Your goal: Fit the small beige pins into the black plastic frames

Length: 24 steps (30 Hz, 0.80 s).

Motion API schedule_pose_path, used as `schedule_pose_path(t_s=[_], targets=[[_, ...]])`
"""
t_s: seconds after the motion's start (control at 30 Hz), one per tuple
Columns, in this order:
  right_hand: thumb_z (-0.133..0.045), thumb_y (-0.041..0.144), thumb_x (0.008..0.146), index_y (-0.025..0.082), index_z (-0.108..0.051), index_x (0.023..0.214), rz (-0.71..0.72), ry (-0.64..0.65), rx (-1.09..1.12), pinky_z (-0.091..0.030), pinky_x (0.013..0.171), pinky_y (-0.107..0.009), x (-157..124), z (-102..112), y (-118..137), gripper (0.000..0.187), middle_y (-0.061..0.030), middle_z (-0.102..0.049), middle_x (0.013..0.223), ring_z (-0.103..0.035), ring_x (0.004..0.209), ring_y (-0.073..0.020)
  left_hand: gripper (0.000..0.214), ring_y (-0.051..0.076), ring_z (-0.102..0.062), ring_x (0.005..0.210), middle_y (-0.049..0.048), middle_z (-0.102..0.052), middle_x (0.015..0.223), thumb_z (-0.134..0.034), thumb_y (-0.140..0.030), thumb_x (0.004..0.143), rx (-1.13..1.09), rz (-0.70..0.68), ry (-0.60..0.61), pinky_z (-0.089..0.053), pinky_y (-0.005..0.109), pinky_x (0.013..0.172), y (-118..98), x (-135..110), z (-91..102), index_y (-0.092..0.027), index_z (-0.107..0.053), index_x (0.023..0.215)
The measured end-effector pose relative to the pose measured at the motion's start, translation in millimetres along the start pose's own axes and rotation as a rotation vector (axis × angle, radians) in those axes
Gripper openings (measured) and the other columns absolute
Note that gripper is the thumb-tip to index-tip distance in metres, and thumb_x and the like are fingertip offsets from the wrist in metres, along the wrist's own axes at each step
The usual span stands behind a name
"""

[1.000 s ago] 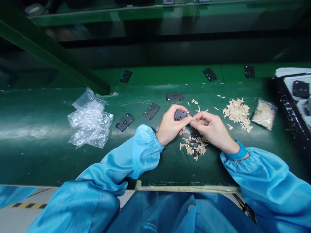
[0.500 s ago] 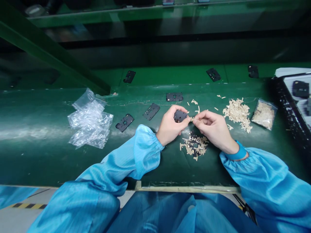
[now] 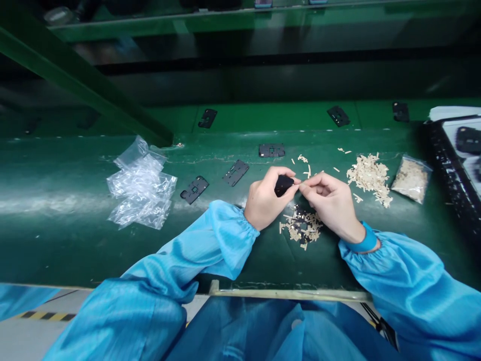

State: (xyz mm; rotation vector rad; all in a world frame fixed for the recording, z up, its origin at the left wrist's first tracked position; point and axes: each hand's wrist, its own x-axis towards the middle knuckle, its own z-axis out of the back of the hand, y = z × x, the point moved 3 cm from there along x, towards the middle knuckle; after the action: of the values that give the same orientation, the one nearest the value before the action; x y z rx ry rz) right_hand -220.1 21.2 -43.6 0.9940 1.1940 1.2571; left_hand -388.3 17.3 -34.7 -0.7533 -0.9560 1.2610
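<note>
My left hand (image 3: 267, 196) is closed around a flat black plastic part (image 3: 284, 185), held tilted above the bench, with much of it hidden by the fingers. My right hand (image 3: 330, 201) is pinched, its fingertips meeting the left fingertips at the part's right edge. Whatever sits in that pinch is hidden. Just below both hands lies a mixed heap of small beige strips and black bits (image 3: 302, 228). A few loose beige strips (image 3: 308, 173) are scattered beyond the fingertips. Similar black plates with cut-outs, one at the back (image 3: 271, 150) and another further left (image 3: 236, 173), lie flat.
Clear plastic bags (image 3: 142, 188) are piled on the left, near another black plate (image 3: 194, 190). To the right are a beige strip pile (image 3: 369, 178), a filled zip bag (image 3: 411, 179) and a black-edged tray (image 3: 443, 165). More black plates (image 3: 338, 116) rest on the far green strip.
The black part has tilted in my left hand, its face now darker. My fingertips have come together; a beige piece seen between them is now hidden. Plates on the far strip have shifted right.
</note>
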Motion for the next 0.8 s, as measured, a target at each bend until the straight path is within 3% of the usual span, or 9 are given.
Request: schedule_pose_path(t_s=[0.4,0.6,0.8], targets=[[-0.071,0.034,0.086,0.020,-0.069,0.077,0.150,0.007,-0.196,-0.040,0.052,-0.029,-3.7,0.1,-0.4,0.016,-0.0016,-0.060,0.067,-0.050,0.057,-0.0132,0.023,0.015,-0.070,0.081,0.0005,-0.075,0.094,-0.075,-0.026,0.081,-0.010,0.036,0.004,-0.054,0.027,0.077,10.6,9.8,4.2,-0.022,-0.066,0.101],[-0.076,0.035,0.082,0.020,-0.064,0.077,0.020,-0.029,-0.034,-0.034,0.048,-0.025,5.3,7.3,-1.3,0.019,0.0029,-0.055,0.058,-0.046,0.051,-0.0107,0.022,0.015,-0.073,0.084,0.0018,-0.077,0.092,-0.066,-0.021,0.088,-0.124,0.100,-0.063,-0.057,0.029,0.083,21.2,20.9,10.0,-0.020,-0.060,0.109],[-0.074,0.036,0.082,0.021,-0.064,0.075,0.060,0.010,-0.086,-0.035,0.049,-0.026,2.7,2.1,-1.7,0.020,0.0024,-0.053,0.060,-0.044,0.053,-0.0113,0.029,0.017,-0.076,0.095,0.0003,-0.079,0.098,-0.073,-0.024,0.086,-0.083,-0.004,0.074,-0.056,0.032,0.095,7.8,6.9,0.4,-0.023,-0.062,0.113]])
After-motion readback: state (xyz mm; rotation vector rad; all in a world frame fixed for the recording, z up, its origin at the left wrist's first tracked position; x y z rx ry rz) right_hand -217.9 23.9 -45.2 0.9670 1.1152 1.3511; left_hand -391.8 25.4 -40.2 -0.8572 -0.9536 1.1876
